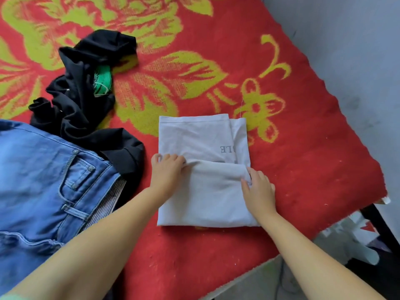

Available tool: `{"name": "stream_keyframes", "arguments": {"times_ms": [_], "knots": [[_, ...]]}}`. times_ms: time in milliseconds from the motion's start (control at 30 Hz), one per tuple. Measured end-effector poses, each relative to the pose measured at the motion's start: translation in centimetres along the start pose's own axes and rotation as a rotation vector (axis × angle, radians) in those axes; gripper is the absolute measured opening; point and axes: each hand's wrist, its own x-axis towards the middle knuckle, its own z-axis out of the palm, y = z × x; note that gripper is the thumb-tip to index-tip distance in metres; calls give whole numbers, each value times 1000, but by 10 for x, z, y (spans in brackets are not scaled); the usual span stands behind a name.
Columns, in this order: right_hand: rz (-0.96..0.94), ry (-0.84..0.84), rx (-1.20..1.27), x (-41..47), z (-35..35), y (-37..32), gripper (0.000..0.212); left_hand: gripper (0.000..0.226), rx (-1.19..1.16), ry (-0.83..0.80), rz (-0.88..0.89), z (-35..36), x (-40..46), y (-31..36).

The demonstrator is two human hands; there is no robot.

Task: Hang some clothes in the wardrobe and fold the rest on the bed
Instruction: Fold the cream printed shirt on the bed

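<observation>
Shirt (203, 169) grey, part-folded, near the bed's (303, 159) right edge | my left hand (167, 171) pinches its folded flap's left end | my right hand (258, 187) pinches the right end | jeans (43, 180) and black garment (84, 100) toward the left edge

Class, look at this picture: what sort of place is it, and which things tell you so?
Probably a bedroom at home: a red and yellow floral blanket covers a bed, with a grey T-shirt being folded on it, and blue jeans lying beside it.
</observation>
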Motion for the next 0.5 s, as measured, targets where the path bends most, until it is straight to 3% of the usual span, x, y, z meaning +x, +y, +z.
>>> {"name": "stream_keyframes", "arguments": {"times_ms": [100, 200, 300, 400, 433, 500], "knots": [[-75, 55, 144, -1, -8, -7, 32, 27, -82, -17, 10, -15, -3, -11], [-77, -10, 77, 5, -3, -14, 31, 35, -82, -33, -110, -15, -12, -20], [-21, -44, 10, 9, 1, -22, 44, 17, 6, 8, -238, -13, -17, -17], [-312, 124, -109, -3, -1, -29, 59, 49, 57, 199, 78, -4, -29, -1], [-487, 124, -170, -12, 1, -28, 64, 59, 83, 186, 245, 5, -39, 6], [-773, -31, -353, -35, 8, -19, 80, 76, 168, 46, 424, 20, -66, 14]]}}
